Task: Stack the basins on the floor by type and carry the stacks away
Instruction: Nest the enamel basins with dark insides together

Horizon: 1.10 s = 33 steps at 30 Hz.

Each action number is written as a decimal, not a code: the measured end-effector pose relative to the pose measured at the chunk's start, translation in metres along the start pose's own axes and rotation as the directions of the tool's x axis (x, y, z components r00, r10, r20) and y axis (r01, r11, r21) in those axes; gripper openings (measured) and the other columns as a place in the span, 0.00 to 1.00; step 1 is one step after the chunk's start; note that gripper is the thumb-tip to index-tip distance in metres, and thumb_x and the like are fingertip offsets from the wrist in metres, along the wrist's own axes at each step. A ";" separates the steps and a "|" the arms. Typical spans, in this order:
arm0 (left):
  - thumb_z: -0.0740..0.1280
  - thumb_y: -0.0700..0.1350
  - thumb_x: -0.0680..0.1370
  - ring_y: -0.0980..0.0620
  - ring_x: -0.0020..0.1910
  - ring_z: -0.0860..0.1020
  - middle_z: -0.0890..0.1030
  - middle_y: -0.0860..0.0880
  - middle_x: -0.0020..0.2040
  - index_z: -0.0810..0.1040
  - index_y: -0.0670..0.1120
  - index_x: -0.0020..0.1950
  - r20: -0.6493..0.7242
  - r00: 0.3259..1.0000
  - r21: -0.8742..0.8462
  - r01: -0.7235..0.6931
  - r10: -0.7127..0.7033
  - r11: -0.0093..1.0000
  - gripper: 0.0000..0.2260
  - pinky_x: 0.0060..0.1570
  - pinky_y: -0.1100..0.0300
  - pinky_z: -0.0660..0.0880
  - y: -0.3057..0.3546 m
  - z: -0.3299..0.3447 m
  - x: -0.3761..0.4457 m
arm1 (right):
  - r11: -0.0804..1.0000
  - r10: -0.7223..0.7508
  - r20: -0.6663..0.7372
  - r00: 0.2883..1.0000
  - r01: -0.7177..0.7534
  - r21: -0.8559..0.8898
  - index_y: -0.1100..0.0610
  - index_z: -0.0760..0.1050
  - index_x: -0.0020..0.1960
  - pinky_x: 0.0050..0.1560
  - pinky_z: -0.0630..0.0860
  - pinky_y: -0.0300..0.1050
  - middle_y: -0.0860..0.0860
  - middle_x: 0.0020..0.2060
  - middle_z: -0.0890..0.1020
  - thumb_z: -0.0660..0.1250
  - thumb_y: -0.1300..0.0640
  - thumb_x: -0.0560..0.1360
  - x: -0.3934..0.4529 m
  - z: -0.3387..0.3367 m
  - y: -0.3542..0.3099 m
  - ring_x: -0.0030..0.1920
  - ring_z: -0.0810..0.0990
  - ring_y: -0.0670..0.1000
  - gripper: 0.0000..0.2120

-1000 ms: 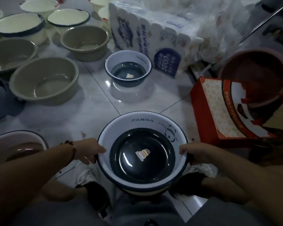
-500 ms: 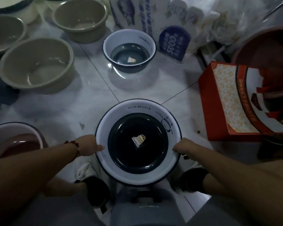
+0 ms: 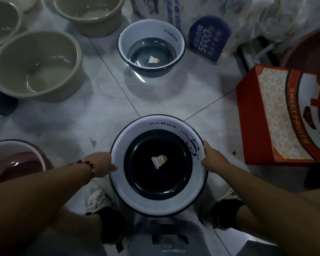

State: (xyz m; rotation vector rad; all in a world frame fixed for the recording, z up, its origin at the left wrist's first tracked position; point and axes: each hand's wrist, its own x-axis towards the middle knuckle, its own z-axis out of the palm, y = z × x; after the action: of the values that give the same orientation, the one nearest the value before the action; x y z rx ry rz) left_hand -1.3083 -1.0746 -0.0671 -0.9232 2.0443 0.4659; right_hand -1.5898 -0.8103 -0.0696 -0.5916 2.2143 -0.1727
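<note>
I hold a white panda basin (image 3: 151, 124) with a dark blue bottom and rim between my feet, above the tiled floor. My left hand (image 3: 103, 164) grips its left rim, and my right hand (image 3: 213, 160) grips its right rim. A second, smaller-looking panda basin (image 3: 151, 34) stands on the floor straight ahead. Beige basins sit to the left: one nearby (image 3: 35, 63), one at the top (image 3: 89, 13), and another cut off at the left edge (image 3: 2, 21). A white basin with a dark red bottom (image 3: 13, 159) stands by my left forearm.
A red "Sweet Fruit" box (image 3: 277, 115) lies at the right, with a large reddish tub (image 3: 310, 50) behind it. A wrapped pack of paper rolls (image 3: 207, 21) stands behind the far panda basin. My shoes (image 3: 98, 198) flank the held basin.
The view has tilted down and forward, so the floor basins have slid toward the top. The held panda basin has moved slightly away from me, with both hands still on its rim.
</note>
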 end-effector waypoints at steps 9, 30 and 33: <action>0.60 0.66 0.79 0.50 0.45 0.79 0.80 0.50 0.46 0.77 0.46 0.50 0.029 1.000 0.294 -0.003 -0.006 0.956 0.23 0.48 0.57 0.77 0.015 -0.016 -0.016 | 0.992 0.002 0.011 1.000 -0.001 -0.122 0.55 0.53 0.76 0.39 0.73 0.48 0.59 0.54 0.79 0.63 0.63 0.76 0.009 -0.005 -0.006 0.44 0.77 0.57 0.32; 0.59 0.61 0.81 0.45 0.70 0.70 0.70 0.47 0.74 0.63 0.51 0.77 -0.437 0.893 -0.025 -0.130 0.106 0.991 0.28 0.68 0.51 0.69 0.048 -0.186 -0.154 | 0.727 -0.493 -0.158 0.856 0.306 -0.615 0.50 0.52 0.80 0.76 0.56 0.57 0.57 0.79 0.52 0.61 0.39 0.78 -0.064 -0.144 -0.184 0.77 0.55 0.60 0.36; 0.59 0.61 0.81 0.46 0.72 0.69 0.69 0.49 0.75 0.63 0.53 0.77 -0.428 0.899 -0.029 -0.112 0.089 0.993 0.27 0.68 0.52 0.68 0.046 -0.200 -0.141 | 0.757 -0.440 -0.125 0.889 0.293 -0.584 0.51 0.51 0.80 0.76 0.56 0.57 0.58 0.79 0.52 0.61 0.39 0.79 -0.022 -0.138 -0.196 0.77 0.55 0.60 0.36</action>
State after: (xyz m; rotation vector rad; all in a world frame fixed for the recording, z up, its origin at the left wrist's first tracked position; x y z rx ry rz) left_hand -1.3944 -1.1024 0.1645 -1.0234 2.4971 0.3984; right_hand -1.6112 -0.9827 0.0975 -1.4088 2.3720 0.2192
